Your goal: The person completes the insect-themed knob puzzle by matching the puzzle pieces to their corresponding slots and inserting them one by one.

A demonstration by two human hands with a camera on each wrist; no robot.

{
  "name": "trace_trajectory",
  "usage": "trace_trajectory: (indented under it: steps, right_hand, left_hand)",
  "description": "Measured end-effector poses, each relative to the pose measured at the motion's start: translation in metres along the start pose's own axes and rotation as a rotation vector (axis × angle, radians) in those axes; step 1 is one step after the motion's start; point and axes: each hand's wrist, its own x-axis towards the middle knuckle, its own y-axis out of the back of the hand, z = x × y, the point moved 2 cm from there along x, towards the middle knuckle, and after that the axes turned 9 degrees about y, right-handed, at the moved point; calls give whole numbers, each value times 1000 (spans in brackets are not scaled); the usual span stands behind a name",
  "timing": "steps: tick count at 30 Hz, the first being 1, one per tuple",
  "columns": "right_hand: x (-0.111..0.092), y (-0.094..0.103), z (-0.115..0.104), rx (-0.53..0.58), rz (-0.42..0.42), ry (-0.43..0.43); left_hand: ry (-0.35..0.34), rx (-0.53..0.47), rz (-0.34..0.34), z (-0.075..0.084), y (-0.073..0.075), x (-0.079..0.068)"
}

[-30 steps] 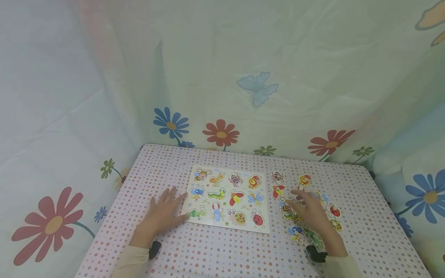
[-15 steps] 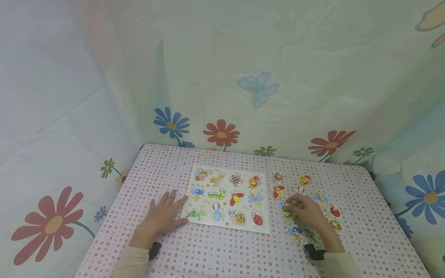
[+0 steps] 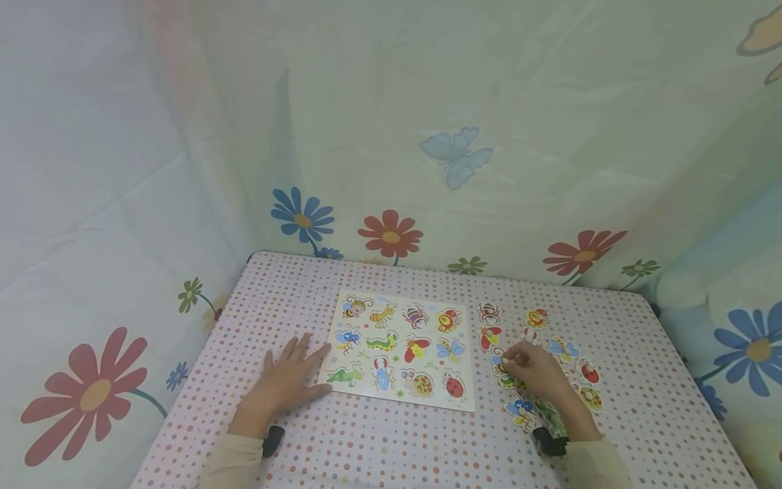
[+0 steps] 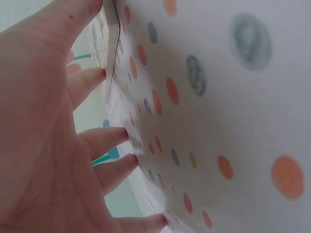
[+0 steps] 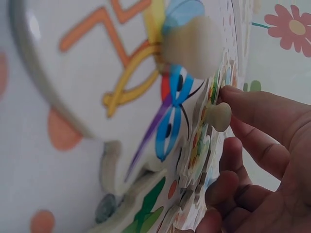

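A wooden puzzle board (image 3: 360, 393) printed with insects lies flat on the table. My left hand (image 3: 284, 378) rests at its left side, fingers spread, with the thumb and index finger at the board's edge (image 4: 112, 48). To the right of the board, my right hand (image 3: 540, 371) pinches the bee puzzle piece (image 3: 497, 358) between thumb and fingers, which partly cover it. Just below lie a caterpillar piece (image 3: 508, 383), a blue mosquito piece (image 3: 521, 410) and a grasshopper piece (image 3: 550, 414). In the right wrist view the mosquito piece shows a pale round knob (image 5: 194, 47).
More knobbed pieces surround the right hand: a spider (image 3: 489, 313), a red-winged fly (image 3: 490, 337), a butterfly (image 3: 537, 317), a blue-winged insect (image 3: 563, 349), a ladybug (image 3: 589, 372) and a snail (image 3: 590, 397). A dotted cloth (image 3: 379, 448) covers the table; flowered curtains (image 3: 366, 136) hang behind.
My right hand has lowered slightly to the left, and its parted fingers have come together on the bee piece. My left hand stays at the board's edge.
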Motion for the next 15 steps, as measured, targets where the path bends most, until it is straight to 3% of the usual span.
trace_trajectory:
  steps: [15]
  right_hand:
    - [0,0,-2,6,-2,3]
  left_hand:
    - [-3,-12,5,2,2,-2]
